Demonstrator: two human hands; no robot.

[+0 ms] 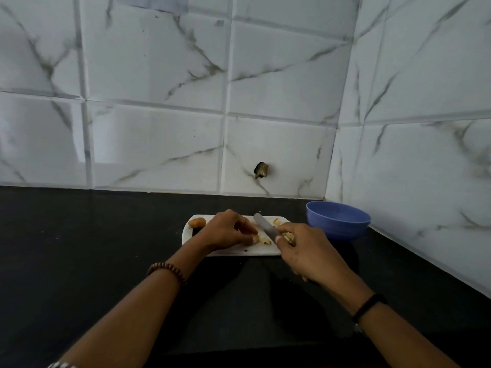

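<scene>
Right hand (303, 251) is gripping the knife (263, 225) — left hand (225, 231) is pinching a pale piece (261, 239) beside it. A slip could nick that hand.

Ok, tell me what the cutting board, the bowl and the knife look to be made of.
Cutting board: probably plastic, thin, flat white, matte, rounded corners. Bowl: likely plastic, even blue with a dull sheen, no sharp glints. Knife, in the right hand: blade seems metal, pale grey and smooth, though blurred. The left hand pinches a pale food piece.
</scene>
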